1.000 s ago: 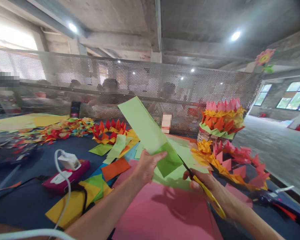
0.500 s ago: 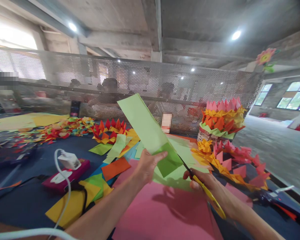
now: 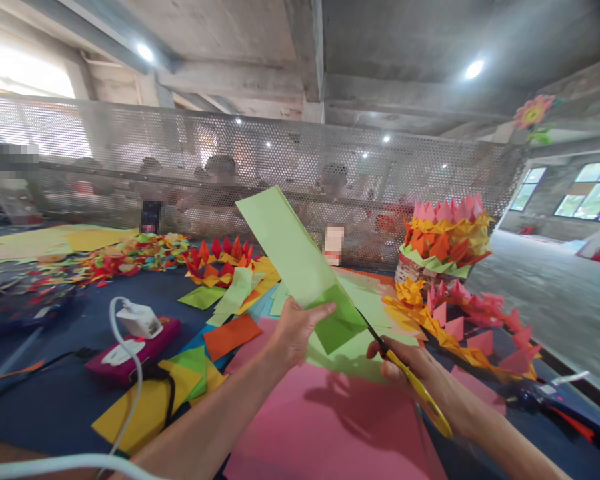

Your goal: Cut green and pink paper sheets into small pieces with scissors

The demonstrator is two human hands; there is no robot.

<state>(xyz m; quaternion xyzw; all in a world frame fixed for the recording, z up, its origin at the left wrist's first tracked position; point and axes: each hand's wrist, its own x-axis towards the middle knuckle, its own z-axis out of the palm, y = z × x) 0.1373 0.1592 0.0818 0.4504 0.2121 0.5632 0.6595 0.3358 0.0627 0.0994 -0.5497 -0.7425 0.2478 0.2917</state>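
My left hand point(image 3: 300, 330) is closed on a long strip of green paper point(image 3: 287, 243), its thumb pressed over a darker green lower part. The strip tilts up and to the left. In my right hand point(image 3: 405, 363) is a pair of scissors with yellow handles point(image 3: 420, 397). The dark blades meet the right edge of the green paper near its lower end; how far they are parted I cannot tell. Beneath both hands lie a large pink sheet point(image 3: 330, 427) and light green sheets point(image 3: 375, 370).
At the right stand a basket point(image 3: 407, 270) ringed with folded paper petals and a pink petal chain point(image 3: 510, 327). A glue gun point(image 3: 545, 393) lies at the right edge. Left are a magenta power strip point(image 3: 135, 350) with a white cable and a paper scrap pile point(image 3: 130, 257). Mesh panels rise behind.
My hands, the green paper and the scissors look almost unchanged. At the far left edge, part of another person's hand has come further into view.
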